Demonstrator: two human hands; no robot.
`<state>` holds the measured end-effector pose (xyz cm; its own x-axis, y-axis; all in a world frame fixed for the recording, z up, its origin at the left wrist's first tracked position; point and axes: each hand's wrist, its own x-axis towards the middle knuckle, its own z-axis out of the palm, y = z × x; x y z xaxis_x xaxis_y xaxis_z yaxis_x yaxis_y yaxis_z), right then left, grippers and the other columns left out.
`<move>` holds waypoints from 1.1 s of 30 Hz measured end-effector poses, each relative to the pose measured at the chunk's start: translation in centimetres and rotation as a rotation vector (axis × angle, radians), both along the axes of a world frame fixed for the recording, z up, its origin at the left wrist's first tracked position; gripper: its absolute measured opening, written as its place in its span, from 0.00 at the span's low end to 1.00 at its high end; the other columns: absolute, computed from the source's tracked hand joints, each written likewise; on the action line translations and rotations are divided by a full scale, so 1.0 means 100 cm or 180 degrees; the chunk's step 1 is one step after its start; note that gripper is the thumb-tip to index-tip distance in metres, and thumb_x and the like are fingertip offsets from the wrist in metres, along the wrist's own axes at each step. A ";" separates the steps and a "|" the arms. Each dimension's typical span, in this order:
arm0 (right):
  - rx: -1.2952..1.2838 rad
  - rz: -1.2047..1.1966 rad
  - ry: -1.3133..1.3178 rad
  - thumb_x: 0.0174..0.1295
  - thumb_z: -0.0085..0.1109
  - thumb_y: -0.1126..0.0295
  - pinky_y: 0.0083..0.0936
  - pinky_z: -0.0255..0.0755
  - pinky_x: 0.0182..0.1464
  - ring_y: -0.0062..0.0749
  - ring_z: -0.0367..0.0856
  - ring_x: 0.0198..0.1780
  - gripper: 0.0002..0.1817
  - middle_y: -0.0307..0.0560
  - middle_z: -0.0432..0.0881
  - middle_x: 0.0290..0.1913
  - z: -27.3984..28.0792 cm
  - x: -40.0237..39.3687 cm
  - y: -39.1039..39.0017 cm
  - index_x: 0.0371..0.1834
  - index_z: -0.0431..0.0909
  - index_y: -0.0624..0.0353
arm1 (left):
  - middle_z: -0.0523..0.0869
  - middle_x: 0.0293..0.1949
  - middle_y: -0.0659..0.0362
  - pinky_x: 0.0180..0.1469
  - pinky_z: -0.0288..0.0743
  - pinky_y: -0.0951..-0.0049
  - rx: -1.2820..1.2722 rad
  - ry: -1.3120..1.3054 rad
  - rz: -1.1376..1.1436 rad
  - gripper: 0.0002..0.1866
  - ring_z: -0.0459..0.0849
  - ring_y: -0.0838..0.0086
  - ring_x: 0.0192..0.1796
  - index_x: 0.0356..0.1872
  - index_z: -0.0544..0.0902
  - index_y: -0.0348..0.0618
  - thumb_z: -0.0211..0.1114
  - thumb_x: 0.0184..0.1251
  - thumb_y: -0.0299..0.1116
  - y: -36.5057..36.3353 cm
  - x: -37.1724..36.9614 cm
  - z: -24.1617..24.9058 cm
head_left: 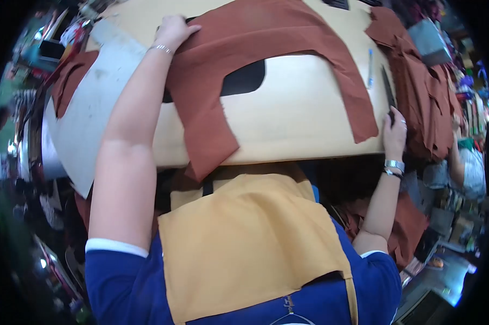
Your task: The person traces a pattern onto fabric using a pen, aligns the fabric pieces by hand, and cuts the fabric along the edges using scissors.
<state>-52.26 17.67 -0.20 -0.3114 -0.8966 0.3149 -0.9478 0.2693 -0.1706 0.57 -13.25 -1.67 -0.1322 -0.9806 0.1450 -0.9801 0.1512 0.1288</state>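
My left hand (175, 33) is at the far left corner of a cut piece of brown leather (250, 38), its thumb on the leather and its fingers curled at the edge. A flat black piece (247, 79) shows partly from under the leather. One leather strip hangs over the near table edge; another runs down the right side. My right hand (396, 130) is closed round the handle of a long, dark-bladed knife (388, 85) at the table's right side. The blade points away from me.
Pale sheet (106, 81) lies at the left, beside a brown scrap (71, 84). A blue pen (370, 69) rests on the cream tabletop (296, 116). Piled brown leather (420, 103) and a grey box (429, 42) stand at the right. Another person's arm (456, 157) shows at far right.
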 end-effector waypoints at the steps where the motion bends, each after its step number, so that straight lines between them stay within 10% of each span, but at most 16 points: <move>1: -0.0059 0.0117 0.0078 0.68 0.53 0.64 0.39 0.69 0.59 0.51 0.77 0.56 0.19 0.59 0.80 0.53 -0.004 -0.008 0.001 0.57 0.75 0.63 | 0.86 0.45 0.46 0.54 0.77 0.60 0.0266 0.0267 0.0129 0.28 0.85 0.55 0.50 0.46 0.84 0.37 0.68 0.57 0.55 0.003 -0.003 0.007; 8: 0.0285 -0.0296 -0.0224 0.68 0.55 0.61 0.36 0.68 0.61 0.47 0.76 0.57 0.21 0.56 0.78 0.55 0.009 0.000 0.013 0.59 0.74 0.63 | 0.86 0.30 0.61 0.37 0.78 0.74 0.0882 0.1119 -0.0079 0.22 0.84 0.74 0.32 0.47 0.84 0.42 0.69 0.61 0.48 -0.046 0.029 -0.028; 11: 0.0268 -0.0325 -0.0414 0.68 0.55 0.60 0.36 0.67 0.62 0.46 0.75 0.58 0.22 0.56 0.78 0.56 0.006 -0.006 0.016 0.59 0.73 0.63 | 0.87 0.39 0.57 0.43 0.78 0.73 0.1004 0.0593 0.0008 0.19 0.85 0.72 0.40 0.50 0.82 0.41 0.67 0.65 0.44 -0.050 0.023 -0.018; 19: 0.0340 0.0022 -0.0059 0.68 0.54 0.60 0.37 0.65 0.65 0.48 0.73 0.61 0.23 0.57 0.76 0.59 0.004 0.001 0.013 0.62 0.72 0.61 | 0.77 0.56 0.41 0.60 0.69 0.57 -0.1923 0.0570 0.0502 0.19 0.75 0.50 0.60 0.52 0.78 0.42 0.65 0.62 0.37 -0.044 0.078 0.001; 24: 0.0294 -0.0014 0.0043 0.67 0.55 0.60 0.37 0.65 0.64 0.48 0.73 0.62 0.23 0.56 0.76 0.60 0.010 0.007 0.006 0.61 0.72 0.61 | 0.82 0.53 0.52 0.56 0.74 0.70 -0.0823 0.1995 -0.1425 0.21 0.81 0.66 0.56 0.55 0.79 0.40 0.67 0.63 0.39 0.084 0.053 0.035; 26: 0.0317 -0.0002 0.0093 0.67 0.55 0.60 0.37 0.65 0.64 0.48 0.73 0.62 0.22 0.56 0.76 0.59 0.009 0.011 0.004 0.60 0.72 0.61 | 0.72 0.65 0.50 0.73 0.51 0.54 -0.0323 0.1211 -0.2239 0.29 0.64 0.56 0.72 0.58 0.76 0.42 0.68 0.51 0.36 0.174 0.031 0.048; 29: 0.0410 0.0014 0.0124 0.68 0.54 0.59 0.38 0.65 0.64 0.48 0.73 0.62 0.22 0.56 0.76 0.59 0.005 0.013 -0.005 0.60 0.72 0.61 | 0.67 0.70 0.54 0.69 0.50 0.38 0.0240 0.0655 -0.2182 0.36 0.64 0.55 0.72 0.58 0.78 0.56 0.66 0.37 0.30 0.251 -0.003 0.033; 33: 0.0409 -0.0026 -0.0048 0.69 0.52 0.61 0.38 0.65 0.64 0.49 0.73 0.61 0.21 0.56 0.76 0.58 0.001 0.007 -0.008 0.60 0.72 0.61 | 0.69 0.69 0.52 0.69 0.53 0.38 0.0495 0.1243 -0.1901 0.31 0.64 0.55 0.73 0.58 0.79 0.55 0.60 0.46 0.24 0.267 -0.035 0.018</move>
<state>-51.56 16.87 -0.06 -0.3227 -0.9266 0.1929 -0.9431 0.2976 -0.1485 -2.97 13.50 0.09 -0.6181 -0.7705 0.1559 -0.6144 0.5971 0.5156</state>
